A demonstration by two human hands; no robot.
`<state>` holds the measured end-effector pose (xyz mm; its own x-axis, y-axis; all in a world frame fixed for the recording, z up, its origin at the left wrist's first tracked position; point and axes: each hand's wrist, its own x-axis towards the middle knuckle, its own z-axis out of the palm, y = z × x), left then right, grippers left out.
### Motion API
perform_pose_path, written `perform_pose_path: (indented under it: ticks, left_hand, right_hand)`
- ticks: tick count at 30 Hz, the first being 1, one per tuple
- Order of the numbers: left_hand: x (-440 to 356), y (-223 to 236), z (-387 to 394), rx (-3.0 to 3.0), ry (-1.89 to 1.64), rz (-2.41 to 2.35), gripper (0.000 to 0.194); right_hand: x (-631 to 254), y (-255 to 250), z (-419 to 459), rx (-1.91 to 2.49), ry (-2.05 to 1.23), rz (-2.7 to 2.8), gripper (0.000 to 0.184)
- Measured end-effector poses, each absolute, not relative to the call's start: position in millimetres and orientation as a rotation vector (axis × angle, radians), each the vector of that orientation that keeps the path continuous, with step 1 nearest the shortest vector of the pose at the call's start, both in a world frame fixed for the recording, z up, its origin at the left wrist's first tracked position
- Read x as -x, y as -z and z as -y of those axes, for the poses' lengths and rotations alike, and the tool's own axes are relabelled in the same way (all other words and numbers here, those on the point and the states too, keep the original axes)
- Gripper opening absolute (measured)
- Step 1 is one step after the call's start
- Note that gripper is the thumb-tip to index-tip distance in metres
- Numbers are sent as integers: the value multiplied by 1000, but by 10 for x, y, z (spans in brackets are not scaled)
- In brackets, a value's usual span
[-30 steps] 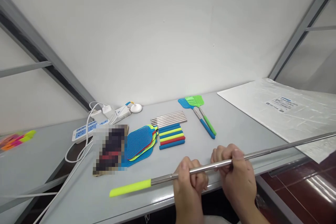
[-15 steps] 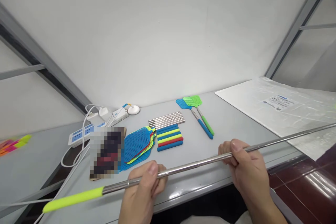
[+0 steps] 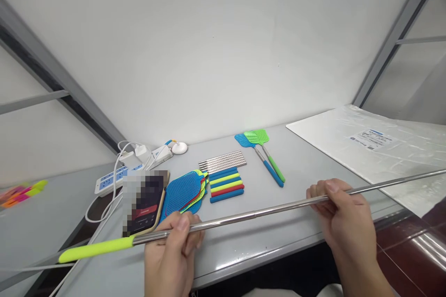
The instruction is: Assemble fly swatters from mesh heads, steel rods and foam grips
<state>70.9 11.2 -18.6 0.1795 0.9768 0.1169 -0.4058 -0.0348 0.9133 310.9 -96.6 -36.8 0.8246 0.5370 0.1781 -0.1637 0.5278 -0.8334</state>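
Observation:
I hold a long telescopic steel rod [image 3: 251,216] with a yellow-green foam grip [image 3: 95,249] level across the table's front edge. My left hand [image 3: 174,255] is closed round the rod just right of the grip. My right hand [image 3: 343,222] pinches the thinner section further right, and the rod's thin end runs off past the right side. Behind the rod lie a stack of mesh swatter heads [image 3: 183,190], a row of coloured foam grips [image 3: 226,184] and a bundle of short steel rods [image 3: 222,161].
Two assembled fly swatters [image 3: 265,155], one blue and one green, lie behind. A phone [image 3: 144,202] rests left of the mesh heads, with a power strip [image 3: 113,178] and white cables beyond. A plastic-wrapped white sheet [image 3: 376,146] covers the right. Bright grips [image 3: 24,191] lie far left.
My hands have moved apart along the rod: the left slid toward the yellow-green grip, the right went further right. The rod has grown longer, with the grip now further left.

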Motion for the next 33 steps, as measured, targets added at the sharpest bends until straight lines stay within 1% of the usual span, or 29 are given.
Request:
perform_pose_path:
  ticks: [4,7,10,14,17,20,22,24,26,28,31,33]
  left_hand:
    - [-513,71,-282,-774,-1522,-754,49]
    - [-362,-14,-347,-660,-1683,-804,50]
    - [-343,-39,-305,-635,-1712,-783,53]
    - [-546,42,-159,-581,-1716,-726,55]
    - [-820,177,7,-544,-1651,-652,54]
    - [-1142,361,240,-588,-1483,-614,52]
    - [-1337,477,401,-703,-1269,-635,52]
    - [-1474,559,522,-857,-979,-643,58]
    - [-1524,597,564,-944,-801,-630,64]
    - [-1484,603,519,-936,-775,-619,62]
    - [-1331,587,361,-833,-876,-609,58]
    - [-1224,567,266,-814,-939,-622,57]
  right_hand:
    - [-3375,289,1009,796,-323,159,38]
    - [-3575,271,1056,690,-280,71,36]
    - [-3641,288,1068,672,-326,84,36]
    - [-3491,305,1010,682,-364,96,36]
    - [-3215,307,939,689,-427,125,36]
    - [-2859,333,895,690,-553,217,34]
    - [-2638,377,899,708,-637,318,34]
    - [-2483,435,923,728,-716,444,39]
    - [-2419,491,952,753,-746,564,45]
    - [-2439,535,971,793,-708,636,48]
    - [-2536,575,964,851,-642,587,47]
    - [-2586,584,939,860,-658,507,47]
